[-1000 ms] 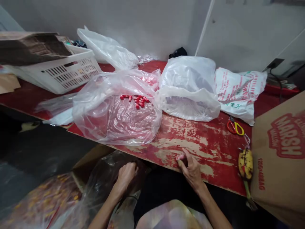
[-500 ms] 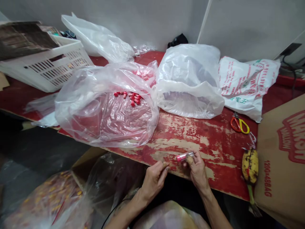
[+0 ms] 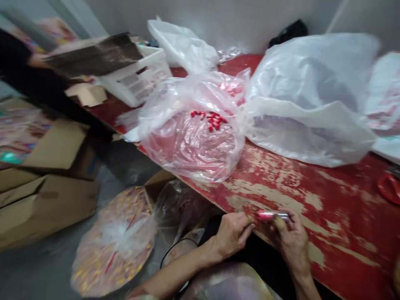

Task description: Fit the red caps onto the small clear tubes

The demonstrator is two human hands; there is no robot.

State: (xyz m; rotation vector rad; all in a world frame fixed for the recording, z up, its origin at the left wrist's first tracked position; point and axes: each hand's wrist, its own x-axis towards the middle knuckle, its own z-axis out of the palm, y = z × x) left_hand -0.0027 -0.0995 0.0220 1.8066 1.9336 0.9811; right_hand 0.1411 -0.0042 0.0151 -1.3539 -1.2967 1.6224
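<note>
Between the thumb and fingers (image 3: 292, 216) of our right hand (image 3: 293, 241) we hold a small tube (image 3: 266, 214), red at one end and clear at the other. It lies nearly level, its red end pointing towards our left fingers, just beside them but apart. The right forearm rises from below, its hand upright and turned inward, thumb on the near side of the tube and the grip closed on it. Our left hand (image 3: 233, 233) reaches across from the lower left, knuckles up, its fingers curled closed with thumb against forefinger; we cannot tell whether anything tiny is pinched there. Both hands are at the near edge of the worn red counter (image 3: 278, 175). Beyond the left fingers and a little to their left, a clear bag (image 3: 159, 114) lies open, with red pieces (image 3: 214, 120) loose inside. Beyond the right fingers stands a big white bag (image 3: 315, 79). Well to the left of the left fingers and lower, a tied bag (image 3: 90, 271) with yellow bits rests on the floor.
</note>
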